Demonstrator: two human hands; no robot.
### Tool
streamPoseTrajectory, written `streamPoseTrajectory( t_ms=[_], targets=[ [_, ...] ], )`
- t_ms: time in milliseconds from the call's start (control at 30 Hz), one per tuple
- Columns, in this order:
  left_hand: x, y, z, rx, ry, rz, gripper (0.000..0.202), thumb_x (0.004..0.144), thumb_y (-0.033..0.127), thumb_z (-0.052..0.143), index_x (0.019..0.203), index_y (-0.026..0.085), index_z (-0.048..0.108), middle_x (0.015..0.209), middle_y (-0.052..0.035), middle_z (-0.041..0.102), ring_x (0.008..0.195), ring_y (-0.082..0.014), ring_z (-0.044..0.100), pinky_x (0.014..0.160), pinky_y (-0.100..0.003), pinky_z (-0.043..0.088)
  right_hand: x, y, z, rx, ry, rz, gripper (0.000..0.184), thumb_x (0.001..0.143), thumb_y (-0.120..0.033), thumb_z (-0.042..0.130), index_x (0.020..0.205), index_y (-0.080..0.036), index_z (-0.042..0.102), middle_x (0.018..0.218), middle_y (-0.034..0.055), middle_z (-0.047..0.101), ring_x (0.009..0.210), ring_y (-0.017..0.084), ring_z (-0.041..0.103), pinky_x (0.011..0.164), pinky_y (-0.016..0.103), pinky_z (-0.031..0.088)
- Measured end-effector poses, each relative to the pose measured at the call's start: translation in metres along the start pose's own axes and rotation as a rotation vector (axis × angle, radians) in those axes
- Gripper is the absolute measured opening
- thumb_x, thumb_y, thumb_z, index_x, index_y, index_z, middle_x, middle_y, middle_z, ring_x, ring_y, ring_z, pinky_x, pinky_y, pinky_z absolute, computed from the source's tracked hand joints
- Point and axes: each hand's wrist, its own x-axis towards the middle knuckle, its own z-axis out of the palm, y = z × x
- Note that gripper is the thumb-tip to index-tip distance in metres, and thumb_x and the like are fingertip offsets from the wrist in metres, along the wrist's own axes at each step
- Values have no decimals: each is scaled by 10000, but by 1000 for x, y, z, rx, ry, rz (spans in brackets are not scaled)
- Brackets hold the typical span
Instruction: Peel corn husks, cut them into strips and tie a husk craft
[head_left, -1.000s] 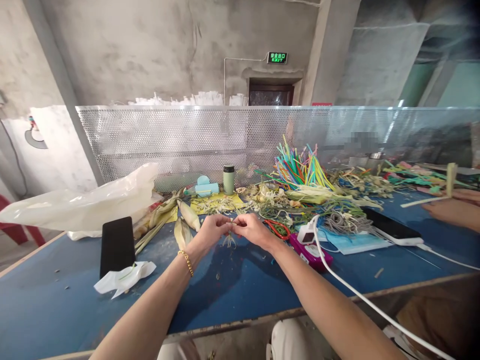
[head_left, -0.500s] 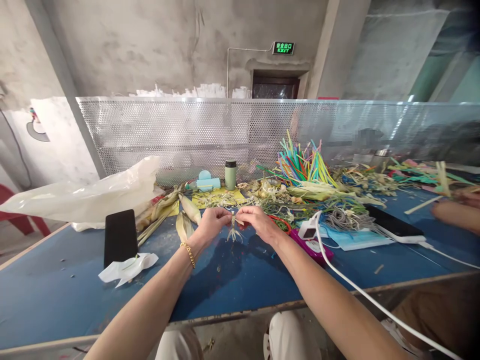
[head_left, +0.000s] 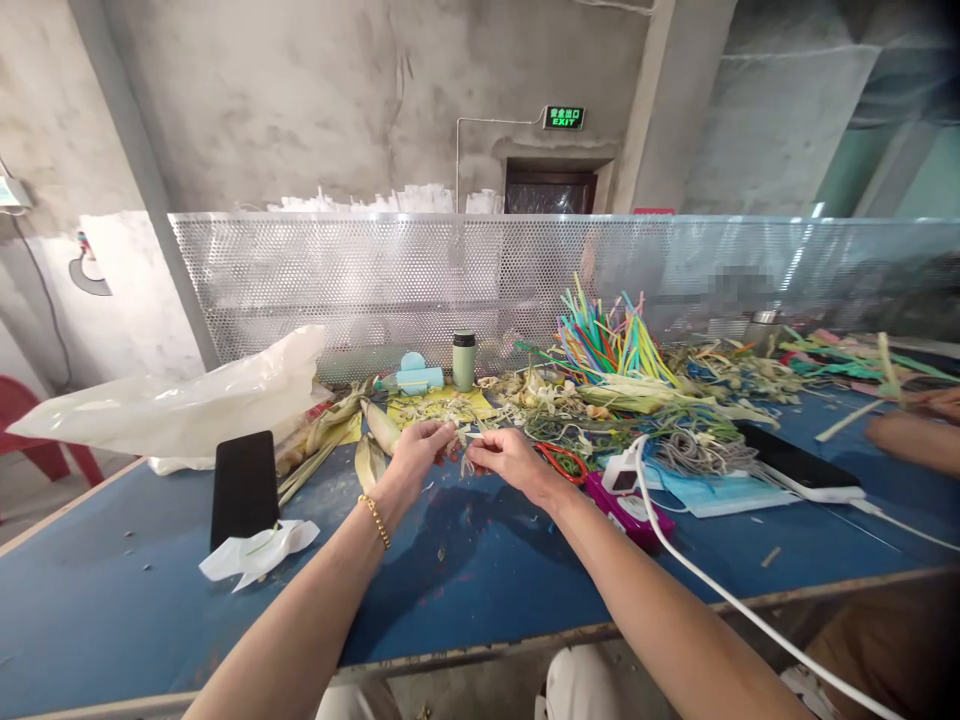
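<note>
Fingers [head_left: 444,433] of the left hand [head_left: 417,454] are pinched together at the upper side of a small pale husk piece [head_left: 466,464], while those of the right hand [head_left: 513,464] pinch it at its right, thumb and forefinger nearly meeting. It is held up just above the tabletop [head_left: 442,620], at the middle of the frame, probably so both hands can get at its thin strands in good light; its exact shape is mostly covered. Loose husk scraps [head_left: 551,395] and coloured sticks [head_left: 604,335] lie farther back, within easy reach, it seems, yet out of the way of the wrists. The green bottle [head_left: 464,362] stands upright behind the hands, and the phone [head_left: 244,485] lies at left, partly under crumpled paper [head_left: 259,553], likely set aside.

Half a second ago the husk piece hung in plain sight between the hands, its ends splayed downward; now less of it shows, and a pale tip points up between the fingertips. The view has also tipped upward, so the exit sign [head_left: 563,118] sits lower in the frame.
</note>
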Motion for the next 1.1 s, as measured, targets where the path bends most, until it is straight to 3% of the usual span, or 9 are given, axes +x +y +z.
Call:
streamPoseTrajectory(
  t_ms=[100, 200, 333, 467, 567, 767, 900, 1000, 1100],
  targets=[
    [-3, 3, 1, -27, -18, -38, 416, 763, 560, 634, 733, 146, 623, 638, -20, 599, 565, -117, 539, 529, -233, 350, 0, 1, 0, -22, 34, -16, 252, 802, -343, 606, 639, -152, 588, 575, -18, 573, 576, 117, 509, 589, 242, 375],
    [-3, 2, 2, -1, -61, -50, 387, 687, 503, 735, 675, 133, 624, 603, -21, 587, 540, -105, 501, 520, -235, 330, 0, 2, -1, -92, 31, -64, 245, 818, -324, 577, 639, -157, 575, 586, -23, 563, 575, 112, 491, 572, 232, 358],
    [-1, -4, 3, -99, -20, -97, 340, 630, 417, 775, 574, 136, 592, 543, -18, 557, 493, -90, 449, 510, -250, 303, -1, 3, 1, -245, 20, -136, 205, 850, -285, 526, 694, -165, 582, 634, -19, 564, 586, 110, 468, 562, 224, 347],
    [1, -11, 4, -264, 32, -192, 277, 629, 355, 770, 577, 145, 596, 564, -35, 559, 519, -108, 470, 525, -269, 315, 0, 3, 8, -446, 167, -289, 114, 812, -186, 526, 707, -169, 568, 675, 3, 567, 626, 121, 475, 602, 232, 361],
    [1, -10, 4, -254, 65, -165, 272, 644, 354, 765, 585, 161, 582, 562, -25, 549, 521, -108, 454, 528, -274, 316, 1, 4, 11, -461, 192, -323, 128, 826, -197, 529, 713, -168, 581, 704, 22, 598, 661, 133, 512, 622, 236, 379],
    [-2, -5, 6, -42, 50, -6, 338, 665, 441, 758, 631, 143, 602, 575, 0, 557, 536, -93, 460, 529, -241, 322, 3, 6, 4, -234, 91, -148, 263, 861, -327, 545, 675, -157, 621, 621, 1, 616, 590, 126, 540, 573, 228, 396],
    [-5, -16, 13, -83, -71, -163, 349, 632, 436, 783, 711, 116, 665, 661, -41, 628, 561, -97, 522, 494, -222, 311, 6, 14, 6, -135, 184, 57, 217, 797, -242, 567, 604, -148, 601, 538, -6, 580, 523, 114, 529, 516, 215, 385],
    [-5, -27, 16, -115, -87, -297, 388, 566, 404, 828, 758, 98, 687, 719, -83, 678, 532, -95, 540, 456, -212, 291, 6, 17, 9, -116, 195, 217, 159, 752, -164, 557, 606, -138, 615, 518, -4, 573, 473, 101, 517, 443, 199, 343],
    [-3, -34, 15, -102, -90, -328, 416, 544, 424, 843, 732, 92, 678, 693, -96, 690, 503, -98, 554, 433, -205, 290, 5, 17, 13, -51, 199, 300, 127, 741, -142, 547, 631, -143, 610, 559, 1, 599, 446, 94, 523, 386, 188, 318]
  ],
)
